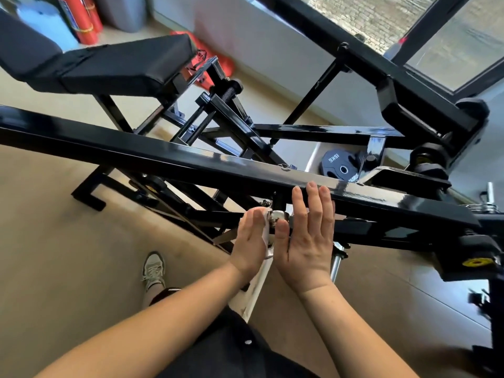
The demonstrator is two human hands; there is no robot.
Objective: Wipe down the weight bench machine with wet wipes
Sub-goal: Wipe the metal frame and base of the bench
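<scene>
The weight bench machine has a long glossy black beam [191, 162] that crosses the view, with a black padded seat [122, 64] behind it. Just under the beam sits a chrome fitting [278, 215]. My left hand [248, 238] holds a white wet wipe [265, 233] against the left side of that fitting, fingers curled over it. My right hand [305, 238] is flat with straight fingers. Its fingertips reach the beam's edge and its thumb lies by the fitting.
A white bar [256, 285] slopes down from the fitting toward my legs. A 15 kg plate [338, 166] lies on the floor behind the beam. Red extinguishers [81, 20] stand at the far wall. My shoe [154, 268] is on the tan floor.
</scene>
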